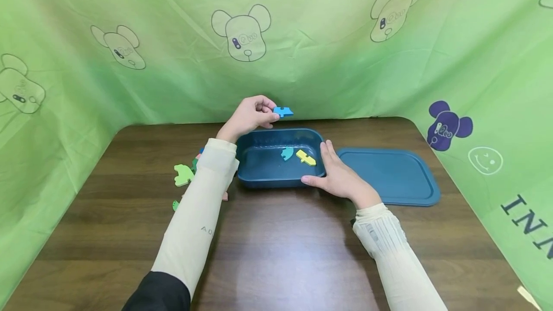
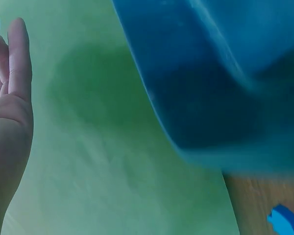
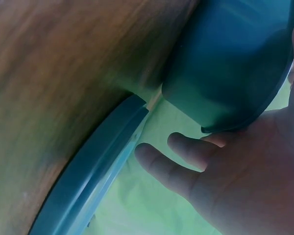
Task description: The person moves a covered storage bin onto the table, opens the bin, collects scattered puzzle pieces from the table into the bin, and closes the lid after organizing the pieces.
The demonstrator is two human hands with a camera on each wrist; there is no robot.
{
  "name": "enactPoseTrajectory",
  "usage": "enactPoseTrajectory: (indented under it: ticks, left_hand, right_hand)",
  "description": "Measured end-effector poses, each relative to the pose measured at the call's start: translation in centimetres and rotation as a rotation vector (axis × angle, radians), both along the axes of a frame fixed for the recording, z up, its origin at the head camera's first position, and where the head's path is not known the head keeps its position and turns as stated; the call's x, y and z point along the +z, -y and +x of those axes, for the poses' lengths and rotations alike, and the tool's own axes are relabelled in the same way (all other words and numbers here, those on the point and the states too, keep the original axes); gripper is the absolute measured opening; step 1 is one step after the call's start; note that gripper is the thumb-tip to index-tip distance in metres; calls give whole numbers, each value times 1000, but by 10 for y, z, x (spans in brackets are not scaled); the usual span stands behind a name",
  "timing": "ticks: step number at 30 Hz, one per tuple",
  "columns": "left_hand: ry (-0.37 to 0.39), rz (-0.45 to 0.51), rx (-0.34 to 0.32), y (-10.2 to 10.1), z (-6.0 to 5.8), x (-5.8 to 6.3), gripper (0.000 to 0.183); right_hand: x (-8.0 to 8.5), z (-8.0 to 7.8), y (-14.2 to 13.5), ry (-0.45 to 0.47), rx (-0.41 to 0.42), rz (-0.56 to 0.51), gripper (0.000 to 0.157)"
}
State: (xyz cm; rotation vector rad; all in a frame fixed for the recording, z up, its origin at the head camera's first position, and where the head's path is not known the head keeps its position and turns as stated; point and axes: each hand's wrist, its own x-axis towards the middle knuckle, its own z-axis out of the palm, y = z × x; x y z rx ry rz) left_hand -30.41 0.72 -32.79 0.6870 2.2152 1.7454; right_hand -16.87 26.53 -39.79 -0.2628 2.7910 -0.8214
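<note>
My left hand [image 1: 255,113] pinches a small blue puzzle piece [image 1: 283,112] between thumb and fingertips, above the back edge of a dark blue plastic box [image 1: 276,181]. In the left wrist view, just a sliver of that piece shows beyond the fingers. Inside the box lie a teal piece [image 1: 287,153] and a yellow piece [image 1: 306,158], apart from each other. My right hand [image 1: 343,176] rests against the box's right end, fingers extended along the side and thumb by the front corner. The right wrist view shows spread fingers touching the outer wall.
To the right, the flat blue lid [image 1: 389,176] lies on the wooden table [image 1: 276,248]. Left of the box are several loose pieces, among them a light green one [image 1: 183,175], partly hidden by the left sleeve. A green printed cloth [image 1: 173,85] hangs behind the table.
</note>
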Motion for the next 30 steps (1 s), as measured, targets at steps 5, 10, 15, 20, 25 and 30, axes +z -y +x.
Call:
enactPoseTrajectory:
  ticks: [5,10,15,20,25,30]
  left_hand:
    - [0,4,-57,-17,-1,-5,24]
    - [8,-11,-93,-29,1,-9,24]
    - [21,-131,-141,-35,0,-13,24]
    - [63,-287,-246,-35,0,-19,23]
    - [123,-343,-296,-36,2,-27,22]
    - [133,-329,-307,-37,4,-33,22]
  right_hand:
    - [0,0,-1,-1,2,2,119]
    - [0,1,-1,0,2,0,118]
    - [0,1,-1,-1,-5,1,120]
    - [-1,0,0,-6,-10,9,120]
    - [1,1,0,-4,-6,12,119]
    - [0,1,0,-9,-1,10,118]
